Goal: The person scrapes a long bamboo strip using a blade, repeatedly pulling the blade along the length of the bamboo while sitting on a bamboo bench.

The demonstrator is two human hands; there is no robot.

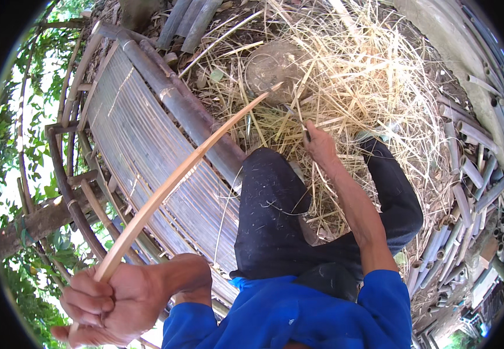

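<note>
My left hand (pixel 103 302) is at the lower left, fist closed around the near end of a long pale bamboo strip (pixel 176 177). The strip bends in an arc from that hand up toward a round wooden block (pixel 275 67) among the shavings. My right hand (pixel 320 144) is out in front above my knee, gripping the handle of a knife (pixel 298 119) whose blade points toward the strip's far tip. My legs in dark trousers (pixel 275 203) lie below both arms.
A slatted bamboo bench (pixel 141 139) with thick dark poles runs along the left. Straw-like bamboo shavings (pixel 374 75) cover the ground ahead. Cut bamboo tubes (pixel 467 174) are piled on the right. Green foliage (pixel 19 145) is at the far left.
</note>
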